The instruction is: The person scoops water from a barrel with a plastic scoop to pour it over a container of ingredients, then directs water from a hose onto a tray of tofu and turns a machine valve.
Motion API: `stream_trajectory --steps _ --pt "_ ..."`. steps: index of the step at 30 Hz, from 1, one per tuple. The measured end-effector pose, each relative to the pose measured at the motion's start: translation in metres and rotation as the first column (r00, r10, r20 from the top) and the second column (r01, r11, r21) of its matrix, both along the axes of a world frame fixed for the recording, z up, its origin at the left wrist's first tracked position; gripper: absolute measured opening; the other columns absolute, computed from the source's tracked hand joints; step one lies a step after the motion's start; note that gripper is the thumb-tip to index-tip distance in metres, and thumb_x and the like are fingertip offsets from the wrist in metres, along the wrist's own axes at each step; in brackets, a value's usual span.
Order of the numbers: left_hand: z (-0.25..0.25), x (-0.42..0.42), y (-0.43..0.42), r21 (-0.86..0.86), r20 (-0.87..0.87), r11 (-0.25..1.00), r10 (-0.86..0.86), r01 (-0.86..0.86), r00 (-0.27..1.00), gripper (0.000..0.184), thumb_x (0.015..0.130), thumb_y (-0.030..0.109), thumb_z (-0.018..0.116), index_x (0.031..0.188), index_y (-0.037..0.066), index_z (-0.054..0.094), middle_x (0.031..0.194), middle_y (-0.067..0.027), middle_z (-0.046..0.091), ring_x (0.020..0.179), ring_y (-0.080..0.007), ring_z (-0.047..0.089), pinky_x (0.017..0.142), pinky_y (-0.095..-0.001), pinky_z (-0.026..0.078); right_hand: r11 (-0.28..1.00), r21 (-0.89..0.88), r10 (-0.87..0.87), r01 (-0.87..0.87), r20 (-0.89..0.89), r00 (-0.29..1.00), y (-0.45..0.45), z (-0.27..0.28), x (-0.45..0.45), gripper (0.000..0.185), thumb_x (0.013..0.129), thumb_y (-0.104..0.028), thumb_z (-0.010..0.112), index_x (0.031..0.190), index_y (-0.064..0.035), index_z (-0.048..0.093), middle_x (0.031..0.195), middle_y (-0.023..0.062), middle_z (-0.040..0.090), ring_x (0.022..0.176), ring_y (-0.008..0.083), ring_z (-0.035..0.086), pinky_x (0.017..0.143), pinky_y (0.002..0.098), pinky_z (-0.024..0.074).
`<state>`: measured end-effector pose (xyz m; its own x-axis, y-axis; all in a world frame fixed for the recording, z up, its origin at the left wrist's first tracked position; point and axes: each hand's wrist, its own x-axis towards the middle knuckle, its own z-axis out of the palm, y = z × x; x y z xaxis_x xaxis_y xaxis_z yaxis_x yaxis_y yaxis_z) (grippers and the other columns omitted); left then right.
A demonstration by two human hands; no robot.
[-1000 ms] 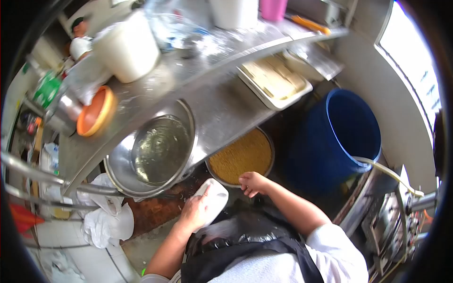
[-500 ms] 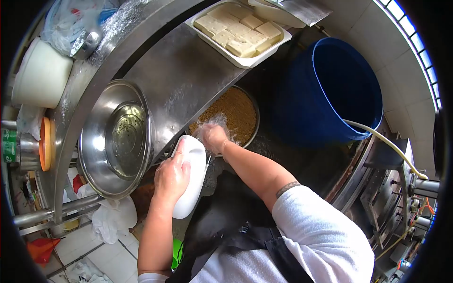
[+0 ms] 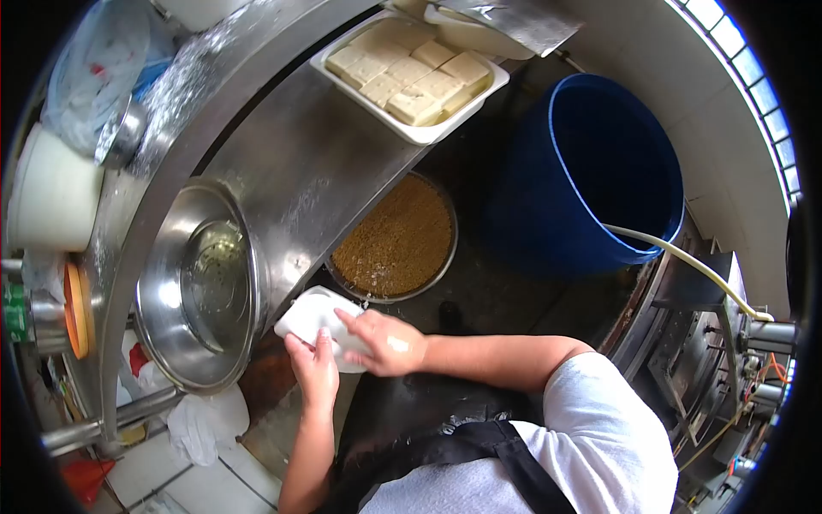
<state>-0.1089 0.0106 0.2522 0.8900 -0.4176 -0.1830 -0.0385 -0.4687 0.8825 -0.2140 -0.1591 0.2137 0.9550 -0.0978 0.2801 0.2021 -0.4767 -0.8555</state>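
A white tray [image 3: 419,137] of tofu-like blocks [image 3: 407,77] sits on the steel counter [image 3: 291,176]; the upper shelf [image 3: 235,60] bears a plastic bag [image 3: 98,73] and white bucket [image 3: 56,193].

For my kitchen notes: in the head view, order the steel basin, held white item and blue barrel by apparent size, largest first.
1. Blue barrel
2. Steel basin
3. White item, partly hidden

I have the left hand [image 3: 315,373] holding a smooth white oblong container [image 3: 310,310] and the right hand [image 3: 390,343] touching it, near a grey steel table's [image 3: 300,171] front edge. A wide shiny steel basin [image 3: 158,295] sits at the table's left end, a white rectangular tray [image 3: 424,134] of pale blocks [image 3: 411,77] at its far right corner. Beyond the front edge I see a round metal pan [image 3: 455,236] of yellow-brown grains [image 3: 398,236].
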Motion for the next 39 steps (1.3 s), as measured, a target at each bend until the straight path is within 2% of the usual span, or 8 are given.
stream_trajectory --steps 6,9,14,19,25,31,35,39 --pt "0.039 -0.018 -0.038 0.212 -0.021 0.907 -0.369 0.365 0.929 0.053 0.108 0.031 0.068 0.147 -0.003 0.056 0.106 -0.0221 0.077 0.101 -0.0376 0.073 0.091 -0.0452 0.057 0.987 0.002 -0.162 0.162 0.073 0.984 0.006 -0.029 -0.005 0.1 0.094 -0.023 0.077 0.165 0.0109 0.015 0.108 0.0288 0.07 0.095 0.049 0.068 0.088 0.0571 0.0552" --pt "0.027 -0.008 -0.038 0.316 0.292 0.871 -0.465 0.375 0.836 0.05 0.104 0.027 0.072 0.142 -0.003 0.06 0.111 -0.0235 0.076 0.107 -0.0433 0.07 0.099 -0.0489 0.054 0.888 0.094 -0.374 0.449 -0.418 0.828 -0.033 -0.059 0.007 0.078 0.101 -0.026 0.069 0.161 0.0075 0.033 0.125 0.0352 0.069 0.106 0.0485 0.073 0.095 0.0543 0.0579" --pt "0.061 -0.001 -0.013 0.46 0.74 0.887 -0.414 0.051 0.53 0.05 0.101 0.023 0.072 0.141 -0.005 0.06 0.142 -0.0253 0.061 0.132 -0.0481 0.053 0.116 -0.0592 0.039 0.312 0.407 -0.398 0.859 -0.765 0.507 -0.204 -0.176 0.053 0.042 0.102 -0.027 0.066 0.13 0.004 0.067 0.115 0.0233 0.074 0.103 0.0369 0.074 0.084 0.0545 0.06" --pt "0.061 0.034 0.064 0.485 0.798 0.842 -0.316 -0.236 0.513 0.063 0.103 0.032 0.07 0.15 -0.006 0.051 0.148 -0.0283 0.055 0.137 -0.0493 0.049 0.119 -0.0593 0.036 0.043 0.451 -0.371 0.892 -0.821 0.433 -0.295 -0.11 0.05 0.033 0.103 -0.027 0.061 0.119 0.0007 0.069 0.113 0.0227 0.072 0.101 0.04 0.072 0.084 0.0613 0.0573" --pt "0.02 0.043 0.119 0.597 0.711 0.724 -0.279 -0.345 0.646 0.071 0.1 0.046 0.073 0.146 -0.004 0.054 0.144 -0.0253 0.058 0.136 -0.0452 0.051 0.119 -0.0599 0.034 0.318 0.606 -0.626 0.729 -0.444 0.641 -0.236 -0.04 -0.013 0.047 0.106 -0.012 0.058 0.151 0.0008 0.055 0.135 0.0198 0.069 0.128 0.032 0.065 0.111 0.0459 0.0513" --pt "-0.002 0.046 0.107 0.519 0.807 0.701 -0.213 -0.489 0.551 0.07 0.097 0.049 0.075 0.141 -0.001 0.055 0.138 -0.0202 0.059 0.136 -0.0421 0.05 0.121 -0.0608 0.031 0.46 0.463 -0.866 0.758 0.424 0.267 -0.23 0.104 -0.114 0.071 0.106 -0.01 0.064 0.167 -0.0049 0.028 0.156 0.0181 0.05 0.135 0.0274 0.057 0.118 0.0452 0.0437" --pt "0.002 0.045 0.097 0.543 0.808 0.642 -0.224 -0.541 0.545 0.07 0.096 0.051 0.074 0.141 0.001 0.056 0.135 -0.0195 0.06 0.133 -0.0419 0.05 0.12 -0.0625 0.029 -0.075 -0.157 -0.832 0.985 0.554 0.025 -0.26 0.167 -0.162 0.065 0.106 -0.023 0.072 0.162 -0.0065 0.042 0.151 0.017 0.051 0.136 0.0282 0.054 0.112 0.044 0.0471" --pt "0.009 0.046 0.097 0.556 0.772 0.65 -0.171 -0.518 0.613 0.07 0.09 0.045 0.077 0.142 0.003 0.056 0.133 -0.0214 0.059 0.13 -0.0441 0.05 0.116 -0.0633 0.03 0.113 -0.007 -0.691 0.994 0.718 0.084 -0.247 0.164 -0.14 0.059 0.105 -0.014 0.074 0.157 -0.004 0.048 0.158 0.0162 0.041 0.138 0.0295 0.054 0.11 0.0426 0.0504"
